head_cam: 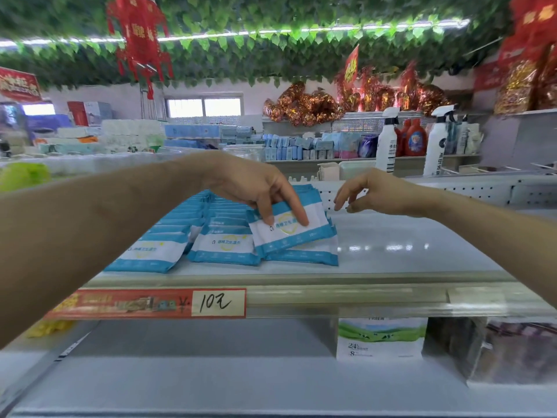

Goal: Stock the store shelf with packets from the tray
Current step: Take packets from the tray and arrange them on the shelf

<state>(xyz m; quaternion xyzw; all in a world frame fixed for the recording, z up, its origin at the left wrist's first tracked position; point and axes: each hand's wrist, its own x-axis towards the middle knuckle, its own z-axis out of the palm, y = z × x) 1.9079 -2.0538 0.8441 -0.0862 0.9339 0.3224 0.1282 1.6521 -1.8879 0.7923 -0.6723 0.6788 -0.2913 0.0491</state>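
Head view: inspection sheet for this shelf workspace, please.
Surface: white shelf, glossy, reflecting lights.
Job's things: blue-and-white packets in rows at left; front packet tilted on the right row; tray not seen.
Clutter: price tag on the shelf edge.
Hands: left hand holds the front packet; right hand open above the shelf, holding nothing.
Cables: nothing seen.
Surroundings: spray bottles behind; white bag on the lower shelf.

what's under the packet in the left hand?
A flat packet on the shelf lies under the tilted packet the left hand holds. Only its front edge shows; the rest is covered.
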